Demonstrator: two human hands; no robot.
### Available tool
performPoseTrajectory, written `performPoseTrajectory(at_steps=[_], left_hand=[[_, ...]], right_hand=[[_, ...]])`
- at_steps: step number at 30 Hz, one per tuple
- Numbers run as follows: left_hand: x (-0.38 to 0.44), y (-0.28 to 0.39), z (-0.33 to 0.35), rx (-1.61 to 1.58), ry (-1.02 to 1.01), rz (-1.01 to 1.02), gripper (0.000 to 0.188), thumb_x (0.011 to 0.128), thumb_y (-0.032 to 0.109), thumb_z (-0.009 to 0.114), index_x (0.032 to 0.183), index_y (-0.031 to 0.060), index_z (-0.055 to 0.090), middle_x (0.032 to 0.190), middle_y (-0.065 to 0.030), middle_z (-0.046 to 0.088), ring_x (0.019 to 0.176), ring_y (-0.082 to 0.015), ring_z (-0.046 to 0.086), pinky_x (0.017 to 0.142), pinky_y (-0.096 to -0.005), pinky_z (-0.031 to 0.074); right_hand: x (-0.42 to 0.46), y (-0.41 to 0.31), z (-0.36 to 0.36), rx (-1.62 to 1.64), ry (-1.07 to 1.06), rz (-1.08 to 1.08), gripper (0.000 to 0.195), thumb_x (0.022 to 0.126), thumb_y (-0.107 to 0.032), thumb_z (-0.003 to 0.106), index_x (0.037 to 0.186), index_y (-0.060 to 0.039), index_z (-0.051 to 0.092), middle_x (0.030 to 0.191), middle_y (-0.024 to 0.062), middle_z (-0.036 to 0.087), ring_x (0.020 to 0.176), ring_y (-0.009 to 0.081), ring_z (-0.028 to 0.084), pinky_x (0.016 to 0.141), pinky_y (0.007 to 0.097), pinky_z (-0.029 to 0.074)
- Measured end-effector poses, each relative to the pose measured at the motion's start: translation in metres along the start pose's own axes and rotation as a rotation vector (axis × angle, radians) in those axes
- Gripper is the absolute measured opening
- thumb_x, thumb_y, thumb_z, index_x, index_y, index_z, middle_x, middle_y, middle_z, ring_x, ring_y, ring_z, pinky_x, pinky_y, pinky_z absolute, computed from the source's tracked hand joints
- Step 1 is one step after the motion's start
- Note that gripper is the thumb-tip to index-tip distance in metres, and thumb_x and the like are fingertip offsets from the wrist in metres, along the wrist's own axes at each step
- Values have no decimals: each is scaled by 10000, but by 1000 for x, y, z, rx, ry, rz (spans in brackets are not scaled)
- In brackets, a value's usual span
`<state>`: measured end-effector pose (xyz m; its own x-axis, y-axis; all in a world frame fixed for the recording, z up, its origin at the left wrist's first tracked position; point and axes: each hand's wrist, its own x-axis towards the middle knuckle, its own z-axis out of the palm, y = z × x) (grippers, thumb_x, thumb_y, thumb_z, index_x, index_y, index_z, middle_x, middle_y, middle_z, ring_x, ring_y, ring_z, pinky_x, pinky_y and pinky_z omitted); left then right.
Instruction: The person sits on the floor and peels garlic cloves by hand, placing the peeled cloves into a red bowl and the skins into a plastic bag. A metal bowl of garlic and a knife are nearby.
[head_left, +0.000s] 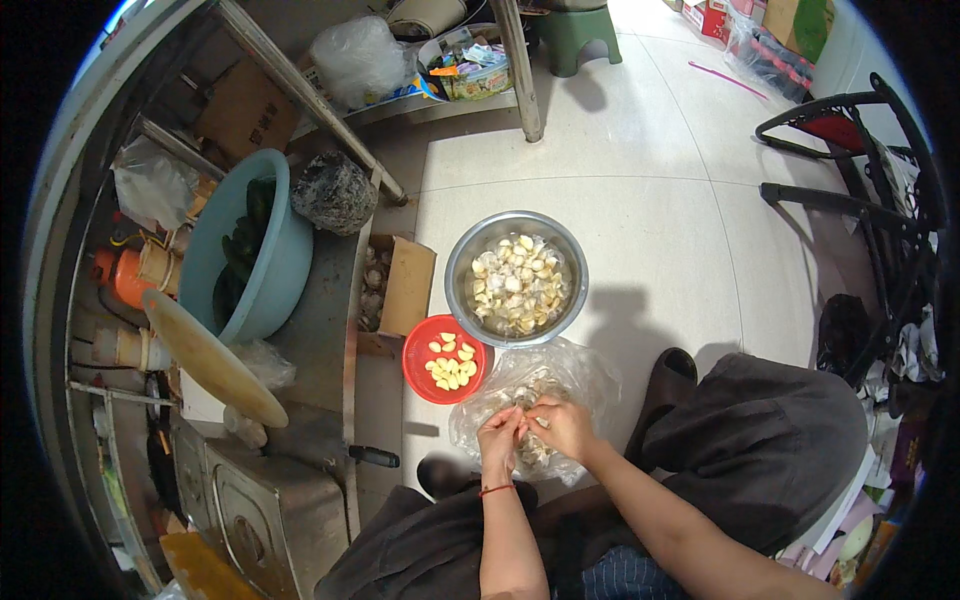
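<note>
My left hand (501, 437) and my right hand (562, 425) meet fingertip to fingertip, pinching what looks like a small garlic clove, mostly hidden by the fingers. Beneath them a clear plastic bag (592, 375) lies spread on the floor with papery garlic skins (536, 452) in it. Just beyond the bag stands a stainless steel basin (455, 292) of unpeeled or partly peeled garlic cloves (514, 283), apparently in water. A red plastic bowl (412, 373) at the basin's left holds several peeled cloves (450, 367).
Left of the bowls, a cardboard box (409, 286) holds garlic bulbs beside a low metal shelf (319, 315). On that shelf, a blue-green tub (289, 259) contains dark green vegetables. A black-framed chair (832, 199) stands at right; a green stool (576, 37) is at the back.
</note>
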<state>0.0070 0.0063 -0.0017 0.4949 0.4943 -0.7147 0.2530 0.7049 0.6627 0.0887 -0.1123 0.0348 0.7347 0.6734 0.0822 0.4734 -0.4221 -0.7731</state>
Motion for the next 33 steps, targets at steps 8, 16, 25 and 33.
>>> performPoseTrajectory(at_steps=[8, 16, 25, 33], left_hand=[[-5, 6, 6, 111, -27, 3, 130, 785, 76, 680, 859, -18, 630, 757, -39, 609, 624, -88, 554, 544, -186, 467], [-3, 8, 3, 116, -98, -39, 128, 790, 83, 677, 856, -17, 633, 743, -41, 611, 596, -80, 543, 498, -177, 434], [-5, 9, -9, 30, -168, -114, 141, 816, 88, 645, 898, -23, 619, 786, -40, 610, 676, -95, 571, 583, -178, 491], [-1, 7, -11, 20, -199, -104, 140, 824, 99, 638, 900, -16, 613, 791, -44, 608, 687, -95, 576, 602, -183, 501]], right_hand=[[-2, 2, 3, 43, 10, -119, 96, 691, -139, 653, 702, -63, 595, 736, 67, 555, 633, 269, 578, 569, 362, 479], [-5, -9, 3, 222, 53, -68, 137, 675, -88, 654, 688, -28, 532, 728, 123, 521, 659, 307, 558, 583, 381, 451], [-2, 2, 6, 360, 29, -23, 117, 650, -68, 677, 676, -29, 570, 680, 116, 553, 644, 285, 568, 588, 354, 456], [-3, 6, 9, 367, 7, -24, 64, 683, -66, 643, 728, -29, 616, 711, 116, 575, 635, 272, 565, 585, 339, 450]])
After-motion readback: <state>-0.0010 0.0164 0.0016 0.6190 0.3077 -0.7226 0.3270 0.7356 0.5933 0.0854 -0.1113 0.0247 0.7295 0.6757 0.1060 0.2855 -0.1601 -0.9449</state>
